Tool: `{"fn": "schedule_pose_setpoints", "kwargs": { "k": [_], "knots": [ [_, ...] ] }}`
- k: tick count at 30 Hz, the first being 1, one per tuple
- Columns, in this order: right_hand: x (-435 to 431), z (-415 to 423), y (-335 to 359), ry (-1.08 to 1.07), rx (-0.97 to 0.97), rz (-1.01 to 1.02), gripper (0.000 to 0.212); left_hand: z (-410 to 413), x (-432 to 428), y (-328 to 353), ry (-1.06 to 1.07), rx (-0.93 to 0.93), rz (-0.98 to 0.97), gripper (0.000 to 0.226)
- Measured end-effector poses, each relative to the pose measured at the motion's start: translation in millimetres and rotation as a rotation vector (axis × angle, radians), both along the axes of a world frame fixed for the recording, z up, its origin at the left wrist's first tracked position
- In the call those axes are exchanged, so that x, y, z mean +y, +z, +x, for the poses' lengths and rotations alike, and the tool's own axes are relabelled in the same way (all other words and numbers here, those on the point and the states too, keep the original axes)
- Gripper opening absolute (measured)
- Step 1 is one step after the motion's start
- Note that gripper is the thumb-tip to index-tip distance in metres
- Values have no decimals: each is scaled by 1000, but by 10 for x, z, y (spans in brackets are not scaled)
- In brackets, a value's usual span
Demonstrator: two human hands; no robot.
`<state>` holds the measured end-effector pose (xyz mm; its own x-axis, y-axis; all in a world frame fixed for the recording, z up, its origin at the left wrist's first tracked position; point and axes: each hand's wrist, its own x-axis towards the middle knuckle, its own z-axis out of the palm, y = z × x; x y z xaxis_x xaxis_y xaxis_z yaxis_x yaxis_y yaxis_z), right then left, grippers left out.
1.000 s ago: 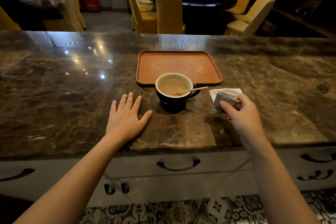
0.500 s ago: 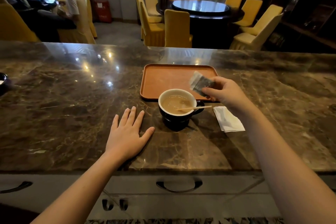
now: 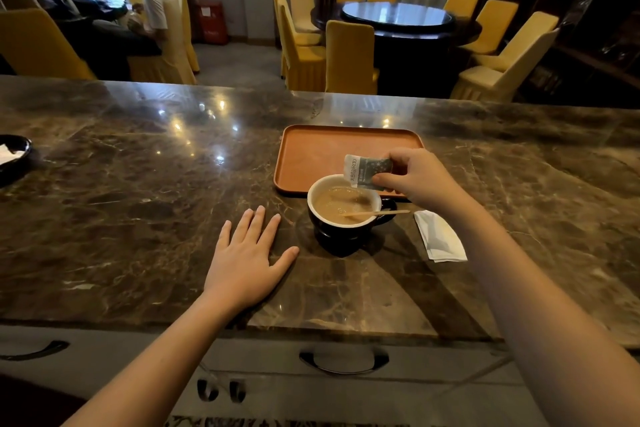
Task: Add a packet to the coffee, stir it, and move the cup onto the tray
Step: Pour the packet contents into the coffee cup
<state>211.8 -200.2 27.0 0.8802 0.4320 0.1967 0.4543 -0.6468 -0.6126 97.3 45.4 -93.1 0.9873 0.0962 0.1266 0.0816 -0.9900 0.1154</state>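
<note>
Already the right hand (image 3: pixel 420 180) pinches the small grey-and-white paper packet (image 3: pixel 367 172) in its fingers (image 3: pixel 381 179), long axis tilted down-left over the far rim of the dark coffee cup (image 3: pixel 343 218). Left hand (image 3: pixel 247 258) rests flat, empty, on the worktop (image 3: pixel 138 211) left of the cup.

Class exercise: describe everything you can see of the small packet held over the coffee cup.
The small grey-and-white paper packet is rectangular, with a white end strip bearing printed lettering and a grey body with pale star-like marks. It looks thin and slightly crumpled. The right hand pinches its right end between thumb and fingers, holding it tilted, white end toward the left, just above the far rim of the dark cup of milky coffee. Whether it is torn open cannot be told.
</note>
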Motion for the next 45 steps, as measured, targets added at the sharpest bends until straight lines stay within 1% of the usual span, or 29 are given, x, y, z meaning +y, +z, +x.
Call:
{"fn": "schedule_pose_setpoints", "kwargs": {
  "k": [3, 17, 29, 36, 40, 45],
  "knots": [
    [18, 8, 15, -4, -25, -57, 15, 3, 1, -3, 0, -6, 0, 82],
    [46, -11, 72, 42, -93, -191, 9, -6, -17, 40, 0, 10, 0, 81],
    [86, -81, 189, 79, -108, -257, 10, -2, -8, 11, 1, -9, 1, 81],
    [85, -113, 224, 69, -120, -254, 6, 8, -6, 4, 4, -1, 5, 81],
    [68, -115, 212, 64, -105, -205, 4, 12, -5, -1, 2, 0, 7, 81],
    [35, -95, 109, 11, -53, -129, 9, 16, -4, 6, 6, 3, 6, 82]
  ]
}}
